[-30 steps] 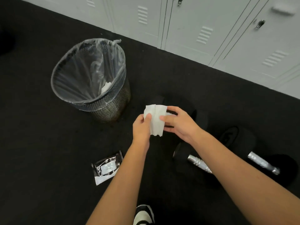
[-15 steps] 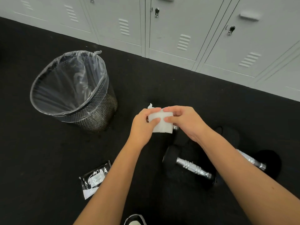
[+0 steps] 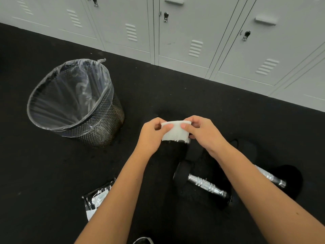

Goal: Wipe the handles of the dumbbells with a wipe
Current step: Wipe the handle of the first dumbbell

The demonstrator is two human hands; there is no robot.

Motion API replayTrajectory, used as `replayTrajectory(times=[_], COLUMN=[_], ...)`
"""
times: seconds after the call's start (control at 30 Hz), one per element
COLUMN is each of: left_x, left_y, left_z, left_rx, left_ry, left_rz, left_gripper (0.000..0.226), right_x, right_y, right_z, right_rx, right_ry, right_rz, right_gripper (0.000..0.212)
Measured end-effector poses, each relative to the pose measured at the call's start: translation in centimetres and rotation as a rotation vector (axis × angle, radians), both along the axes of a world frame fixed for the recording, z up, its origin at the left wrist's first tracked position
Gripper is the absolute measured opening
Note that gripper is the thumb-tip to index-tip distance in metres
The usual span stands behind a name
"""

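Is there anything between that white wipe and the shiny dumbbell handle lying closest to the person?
Nothing visible. Both hands, left hand and right hand, pinch the wipe up in the air; the nearest dumbbell handle lies bare on the floor below, beside the right forearm, with only open space between them.

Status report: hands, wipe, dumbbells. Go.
Left hand and right hand both pinching the wipe, held above the floor. Dumbbell handles untouched, not yet wiped. Right forearm crosses over the far dumbbell.
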State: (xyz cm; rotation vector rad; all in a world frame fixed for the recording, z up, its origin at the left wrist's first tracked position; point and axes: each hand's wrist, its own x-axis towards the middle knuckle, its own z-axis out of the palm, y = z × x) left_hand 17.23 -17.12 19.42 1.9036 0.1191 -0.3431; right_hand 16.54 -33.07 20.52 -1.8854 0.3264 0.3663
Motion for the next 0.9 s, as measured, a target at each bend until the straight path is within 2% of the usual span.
replayTrajectory(times=[0.13,0.23,0.27,0.37,0.47,0.53,0.6,0.77,0.83,0.9], left_x=[-0.1,0.0,0.0,-0.3,-0.8,-0.9,-0.8,-0.7,-0.6,-0.5], left_y=[-0.4,-0.8,-1.1,-2.9,-4.9,-5.6,-5.8,-5.5,-5.4,-5.2], left_z=[-0.4,-1.0,-1.2,-1.8,-1.8,-1.8,-1.6,-0.8,-0.8,-1.0], left_rx=[-0.256,-0.219,-0.167,0.005,0.116,0.059,-0.066,-0.353,-0.397,-0.420], left_ry=[0.220,0.252,0.234,0.155,0.076,0.091,0.143,0.306,0.341,0.352], left_rz=[0.116,0.215,0.253,0.349,0.414,0.449,0.474,0.510,0.505,0.538], left_gripper=[0.008,0.009,0.008,0.003,0.007,0.002,0.008,0.034,0.026,0.011], right_x=[-0.2,-0.3,-0.4,-0.7,-1.3,-1.5,-1.7,-1.9,-2.1,-2.2], right_y=[0.0,-0.1,0.0,1.0,2.5,3.0,3.1,2.9,2.8,2.3], right_z=[-0.9,-1.4,-1.5,-1.8,-1.9,-2.2,-2.4,-2.8,-3.4,-3.7], right_rx=[0.166,0.252,0.196,-0.168,-0.359,-0.418,-0.435,-0.513,-0.527,-0.418], right_ry=[0.073,0.094,0.078,-0.069,-0.241,-0.311,-0.354,-0.436,-0.414,-0.338], right_rz=[-0.160,-0.218,-0.228,-0.222,-0.222,-0.180,-0.138,0.017,0.107,0.089], right_gripper=[0.013,0.017,0.016,0.010,0.010,0.008,0.002,0.017,0.025,0.033])
